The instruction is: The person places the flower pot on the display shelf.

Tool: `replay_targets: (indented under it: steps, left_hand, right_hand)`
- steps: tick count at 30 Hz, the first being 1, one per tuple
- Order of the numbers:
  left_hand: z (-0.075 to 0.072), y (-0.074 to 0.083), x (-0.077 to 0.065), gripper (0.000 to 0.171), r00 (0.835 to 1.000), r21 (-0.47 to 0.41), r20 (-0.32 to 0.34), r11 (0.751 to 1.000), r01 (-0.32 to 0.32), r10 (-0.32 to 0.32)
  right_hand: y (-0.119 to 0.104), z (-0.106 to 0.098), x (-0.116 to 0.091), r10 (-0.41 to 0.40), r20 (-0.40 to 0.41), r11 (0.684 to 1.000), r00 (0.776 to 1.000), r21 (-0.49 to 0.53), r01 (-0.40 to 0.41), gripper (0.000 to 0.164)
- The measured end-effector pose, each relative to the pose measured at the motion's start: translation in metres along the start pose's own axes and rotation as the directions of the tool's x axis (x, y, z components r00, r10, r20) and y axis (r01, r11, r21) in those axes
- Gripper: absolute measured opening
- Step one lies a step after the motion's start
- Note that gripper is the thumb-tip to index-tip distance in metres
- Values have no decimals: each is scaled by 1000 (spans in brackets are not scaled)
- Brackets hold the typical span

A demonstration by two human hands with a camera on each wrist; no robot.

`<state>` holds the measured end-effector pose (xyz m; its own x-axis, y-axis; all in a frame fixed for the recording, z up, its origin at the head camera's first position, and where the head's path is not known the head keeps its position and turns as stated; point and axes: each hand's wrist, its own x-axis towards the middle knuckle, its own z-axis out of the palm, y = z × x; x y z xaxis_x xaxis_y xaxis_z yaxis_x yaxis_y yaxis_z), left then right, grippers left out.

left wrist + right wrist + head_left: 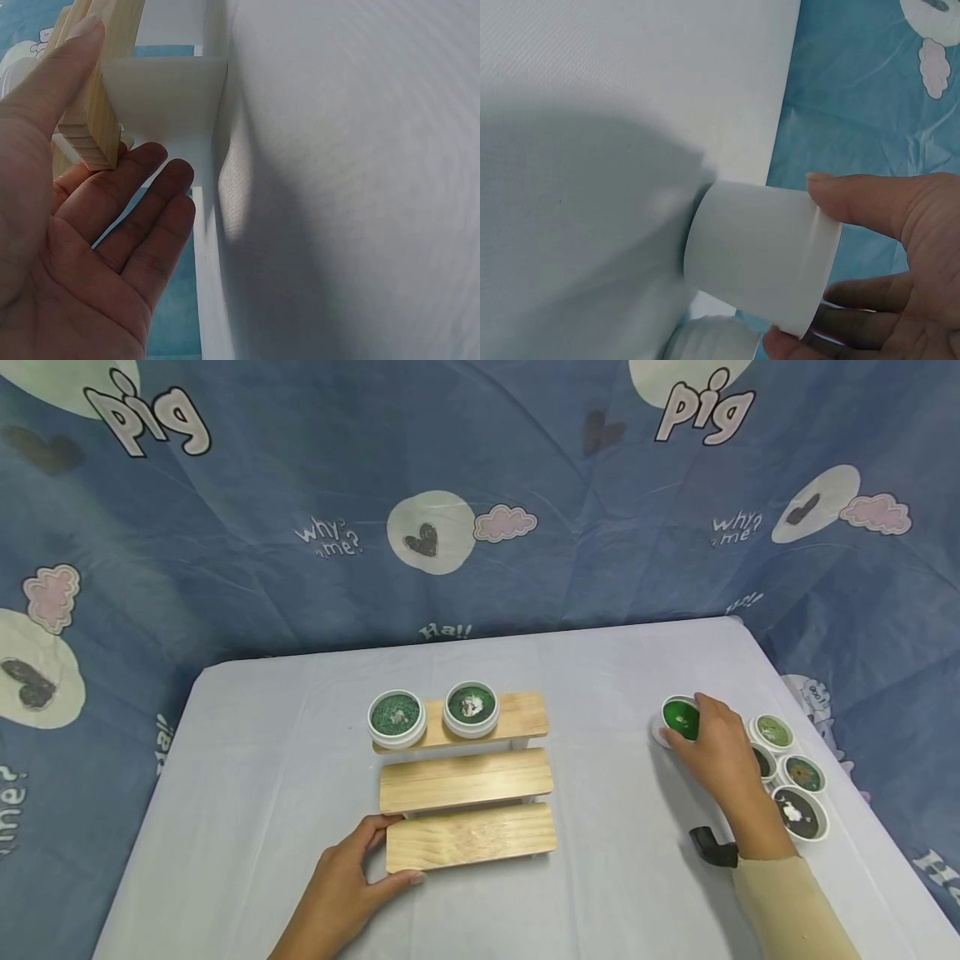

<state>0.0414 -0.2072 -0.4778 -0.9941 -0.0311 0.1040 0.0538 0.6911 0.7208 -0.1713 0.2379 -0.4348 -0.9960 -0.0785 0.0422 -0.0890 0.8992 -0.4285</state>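
In the head view a three-step wooden stand (471,837) with pale supports stands mid-table. My left hand (341,877) holds the left end of its lowest step, thumb at the front edge and index finger behind; the left wrist view shows the thumb over the wooden step (97,131), the other fingers spread. On the right, my right hand (716,752) grips a white pot with a bright green inside (681,718) by its rim. Thumb and a fingertip pinch opposite sides of that white pot (757,251) in the right wrist view, its base close to the white cloth.
Two white pots with dark green tops, a left one (396,717) and a right one (471,706), sit on the top step. Several more white pots (801,814) cluster beyond my right wrist. A black strap end (712,847) shows at that wrist. A blue printed curtain (525,585) hangs behind the table.
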Motion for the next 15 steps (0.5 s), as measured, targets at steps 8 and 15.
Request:
replay_targets:
  steps: [8, 15]
  left_hand:
    - [0, 0, 1, 68, 1000, 2, 1, 1000, 4, -4]
    - [0, 1, 1, 68, 1000, -4, 7, 1000, 20, -20]
  right_hand:
    - [-4, -2, -2, -31, -23, 999, 999, 8, 31, 77]
    - [-6, -2, -4, -50, -11, 999, 999, 8, 50, 77]
